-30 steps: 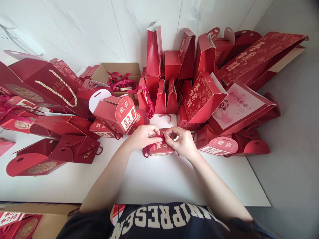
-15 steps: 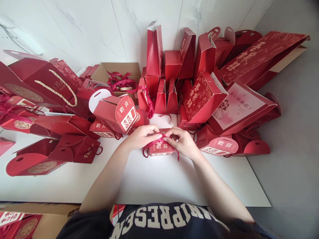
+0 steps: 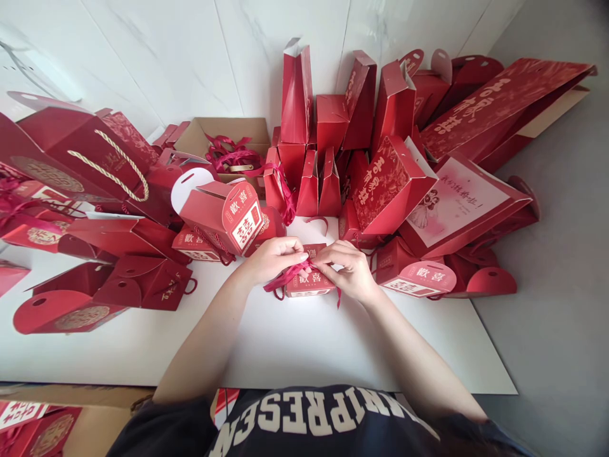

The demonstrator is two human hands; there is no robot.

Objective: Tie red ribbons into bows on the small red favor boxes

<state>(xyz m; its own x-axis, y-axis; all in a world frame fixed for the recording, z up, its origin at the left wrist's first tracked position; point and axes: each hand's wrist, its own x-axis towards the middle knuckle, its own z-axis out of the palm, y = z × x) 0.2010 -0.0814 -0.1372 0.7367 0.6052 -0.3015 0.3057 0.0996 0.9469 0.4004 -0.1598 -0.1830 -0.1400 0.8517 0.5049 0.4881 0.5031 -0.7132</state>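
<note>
Over a small red box (image 3: 311, 288) on the table (image 3: 309, 346), the left hand (image 3: 278, 259) at ten o'clock and right hand (image 3: 348, 268) at three pinch a pink ribbon (image 3: 286, 277); a carton (image 3: 259, 132) (loose ribbons (image 3: 229, 154) inside) stands at eleven.

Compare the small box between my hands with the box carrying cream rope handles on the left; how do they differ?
The small box looks clearly smaller than the rope-handled box.
The small box has magenta ribbon over it, pinched by the left hand and right hand; the rope-handled box has twisted cream cords and no hand on it.
Both are red.
</note>
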